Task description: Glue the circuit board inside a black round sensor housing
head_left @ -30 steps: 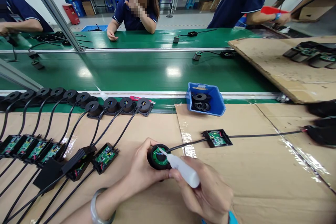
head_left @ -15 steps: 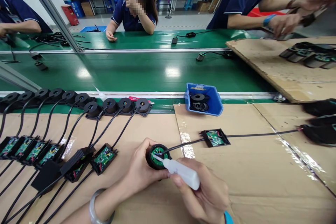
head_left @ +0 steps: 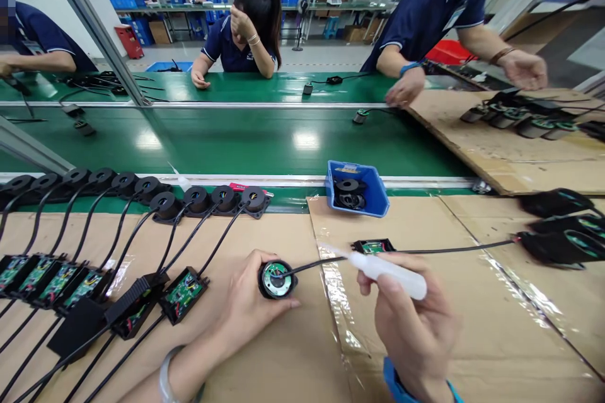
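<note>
My left hand [head_left: 253, 308] curls round a black round housing [head_left: 276, 279] whose green and silver circuit board faces up. A black cable [head_left: 312, 264] runs right from it to an open black box with a green board [head_left: 375, 247], partly hidden behind my right hand [head_left: 411, 308]. That hand grips a white squeeze bottle [head_left: 390, 274], its thin tip pointing left, above the cable and apart from the housing.
Cabled black housings [head_left: 224, 199] line the left back edge, with open circuit boxes [head_left: 184, 295] before them. A blue bin [head_left: 358, 189] holds black parts. Black cases [head_left: 562, 240] lie right. People sit or stand beyond the green belt [head_left: 236, 138].
My right hand has drawn the bottle away from the housing, up and to the right. The person at the back right has lowered one hand to the cardboard's edge. The view has tilted up slightly.
</note>
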Available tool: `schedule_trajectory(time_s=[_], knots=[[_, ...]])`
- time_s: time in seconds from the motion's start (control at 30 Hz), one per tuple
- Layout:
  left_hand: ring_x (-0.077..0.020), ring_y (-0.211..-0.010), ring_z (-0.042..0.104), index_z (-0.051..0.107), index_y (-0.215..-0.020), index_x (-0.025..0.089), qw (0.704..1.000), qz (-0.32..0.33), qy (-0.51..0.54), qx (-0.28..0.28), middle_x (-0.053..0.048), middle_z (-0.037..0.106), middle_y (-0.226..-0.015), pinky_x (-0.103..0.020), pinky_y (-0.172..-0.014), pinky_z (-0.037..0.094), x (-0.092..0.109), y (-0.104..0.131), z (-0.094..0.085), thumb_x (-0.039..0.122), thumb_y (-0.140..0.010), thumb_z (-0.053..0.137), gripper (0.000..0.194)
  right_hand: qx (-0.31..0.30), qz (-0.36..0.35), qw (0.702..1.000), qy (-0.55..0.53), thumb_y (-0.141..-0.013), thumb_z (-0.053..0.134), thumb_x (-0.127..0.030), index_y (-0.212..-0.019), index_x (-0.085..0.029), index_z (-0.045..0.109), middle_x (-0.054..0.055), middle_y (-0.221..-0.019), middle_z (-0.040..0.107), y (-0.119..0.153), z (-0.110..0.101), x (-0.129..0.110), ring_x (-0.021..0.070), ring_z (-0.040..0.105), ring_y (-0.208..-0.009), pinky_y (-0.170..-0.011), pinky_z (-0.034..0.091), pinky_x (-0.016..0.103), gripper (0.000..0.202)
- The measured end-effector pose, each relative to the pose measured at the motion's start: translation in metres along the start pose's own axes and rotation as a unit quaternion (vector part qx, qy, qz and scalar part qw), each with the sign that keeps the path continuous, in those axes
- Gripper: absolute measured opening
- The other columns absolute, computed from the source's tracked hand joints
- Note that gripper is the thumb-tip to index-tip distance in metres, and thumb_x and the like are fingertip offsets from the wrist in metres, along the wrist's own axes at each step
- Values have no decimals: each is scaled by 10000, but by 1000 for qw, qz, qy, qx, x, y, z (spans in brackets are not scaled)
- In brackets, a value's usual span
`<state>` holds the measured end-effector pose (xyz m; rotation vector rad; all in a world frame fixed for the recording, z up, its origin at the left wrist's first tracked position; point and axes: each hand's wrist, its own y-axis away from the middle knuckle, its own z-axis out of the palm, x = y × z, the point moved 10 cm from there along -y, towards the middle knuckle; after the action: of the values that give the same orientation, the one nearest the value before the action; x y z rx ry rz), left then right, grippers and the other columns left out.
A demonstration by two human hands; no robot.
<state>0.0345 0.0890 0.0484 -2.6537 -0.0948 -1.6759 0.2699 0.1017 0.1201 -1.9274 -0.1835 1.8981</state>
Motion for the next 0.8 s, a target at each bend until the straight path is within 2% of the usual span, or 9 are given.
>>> schedule_trajectory(time_s=[0.07, 0.13, 0.23, 0.3, 0.37, 0.47, 0.53, 0.63, 0.8], knots=[[-281, -1003, 617, 567, -973, 204, 999, 9, -43, 10, -51, 656, -1043, -404, -872, 485, 1, -3, -3, 239, -554, 940, 562, -19, 48, 998, -20, -844, 729, -320, -933, -207, 630, 13, -738, 667, -16, 8, 13, 141, 642, -600, -549, 529, 262, 175], [-303, -1029, 607, 568, -987, 194, 998, 15, -69, -6, -74, 645, -1057, -442, -893, 497, 1, -5, -5, 249, -573, 927, 551, -34, 85, 995, -36, -787, 782, -336, -960, -222, 622, 19, -838, 685, -32, 22, 26, 153, 674, -672, -614, 567, 286, 262], [-302, -1191, 566, 548, -1206, 215, 993, 54, -68, -77, -94, 619, -1243, -468, -1032, 457, 9, -3, -5, 200, -695, 823, 581, -100, 122, 987, -20, -766, 767, -407, -1100, -244, 630, 43, -1041, 681, -56, 58, 48, 193, 687, -916, -841, 575, 368, 397], [-271, -1290, 518, 505, -1335, 274, 987, 80, -67, -121, -62, 585, -1355, -446, -1124, 392, 15, -1, -5, 120, -736, 748, 664, -150, 130, 980, 6, -768, 735, -440, -1088, -225, 645, 58, -1071, 690, -72, 86, 68, 207, 663, -995, -935, 535, 393, 397], [-261, -1268, 540, 548, -1305, 300, 986, 71, -76, -129, -31, 614, -1327, -426, -1114, 402, 15, -2, -9, 86, -714, 761, 663, -169, 133, 976, 25, -767, 731, -430, -999, -196, 645, 60, -1008, 700, -89, 108, 90, 202, 661, -946, -903, 541, 388, 341], [-275, -1129, 606, 628, -1134, 246, 990, 33, -99, -97, -32, 679, -1166, -419, -995, 478, 13, -5, -12, 133, -649, 862, 551, -170, 140, 973, 65, -828, 719, -379, -951, -158, 612, 29, -894, 666, -109, 132, 126, 166, 651, -825, -785, 561, 355, 274], [-285, -1065, 621, 631, -1067, 210, 990, 29, -113, -80, -44, 690, -1096, -420, -929, 500, 15, -5, -10, 171, -629, 892, 512, -170, 139, 970, 100, -888, 681, -352, -962, -144, 606, 9, -869, 641, -117, 141, 144, 146, 638, -787, -753, 557, 339, 233], [-294, -1009, 630, 618, -1023, 190, 989, 40, -130, -58, -57, 691, -1052, -427, -880, 515, 18, -4, -8, 218, -629, 898, 485, -176, 124, 965, 149, -927, 646, -337, -1001, -142, 612, 6, -889, 637, -122, 147, 158, 139, 633, -786, -763, 555, 339, 211], [-309, -990, 639, 608, -1028, 204, 986, 67, -140, -59, -70, 692, -1043, -444, -859, 530, 23, -1, -8, 266, -665, 877, 456, -202, 80, 952, 217, -915, 659, -296, -1071, -141, 605, 28, -975, 657, -117, 149, 155, 160, 654, -861, -818, 562, 370, 226]])
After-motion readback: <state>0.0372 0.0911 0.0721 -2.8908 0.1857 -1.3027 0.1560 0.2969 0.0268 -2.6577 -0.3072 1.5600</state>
